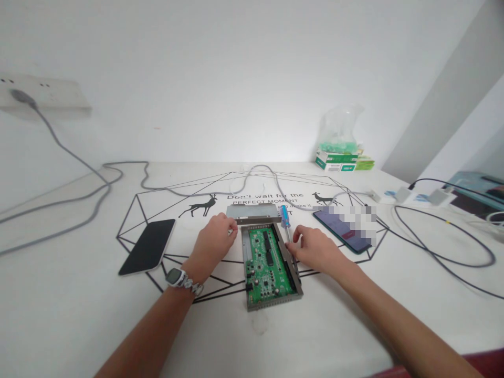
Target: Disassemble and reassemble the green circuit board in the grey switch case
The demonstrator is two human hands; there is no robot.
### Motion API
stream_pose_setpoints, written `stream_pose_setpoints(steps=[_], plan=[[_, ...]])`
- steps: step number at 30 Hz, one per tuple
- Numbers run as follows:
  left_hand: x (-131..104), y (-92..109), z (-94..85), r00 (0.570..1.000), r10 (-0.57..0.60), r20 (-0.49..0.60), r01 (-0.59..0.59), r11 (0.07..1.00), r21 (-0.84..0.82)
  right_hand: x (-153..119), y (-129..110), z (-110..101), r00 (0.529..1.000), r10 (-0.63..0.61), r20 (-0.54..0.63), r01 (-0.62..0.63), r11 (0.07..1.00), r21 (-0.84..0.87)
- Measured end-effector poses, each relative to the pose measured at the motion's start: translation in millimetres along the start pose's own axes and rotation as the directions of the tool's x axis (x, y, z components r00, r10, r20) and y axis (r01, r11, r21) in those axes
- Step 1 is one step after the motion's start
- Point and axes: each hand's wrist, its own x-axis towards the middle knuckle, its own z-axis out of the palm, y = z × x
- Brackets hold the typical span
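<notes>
A grey metal case (274, 303) lies open on the table, a green circuit board (265, 262) inside it. Behind its far end is a flat grey metal cover (252, 211). My left hand (216, 236), below which a silver watch sits on the wrist, has its fingertips pinched together by the cover's left end; what they hold is too small to name. A screwdriver with a blue clear handle (285, 216) lies along the case's right side. Beside its shaft is my right hand (313, 248), fingers curled, thumb and forefinger apart, fingertips at the case's right edge.
To the left lies a dark-screened tablet or phone (148, 248); to the right, a phone (344, 231) with its screen lit. A grey cable (177, 193) crosses the back. Power adapters (409, 195), a looped black cable (444, 257) and green-white boxes (336, 159) stand at the right.
</notes>
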Motion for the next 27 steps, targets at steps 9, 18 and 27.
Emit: stream_pose_setpoints(steps=[9,18,27], plan=[[-0.4,3.6,2.0,1.0,-0.011,0.005,0.011,0.997,0.079,8.2,4.5,4.0,0.999,0.034,0.021,-0.036,0.994,0.1],[1.6,1.7,10.8,0.999,0.019,-0.027,-0.025,0.973,-0.23,13.6,6.5,-2.4,0.966,-0.16,0.205,-0.162,0.249,0.955],[2.9,11.5,10.6,0.997,-0.012,0.078,0.046,0.886,-0.461,9.4,-9.6,16.7,0.942,-0.284,0.179,-0.171,0.053,0.984]])
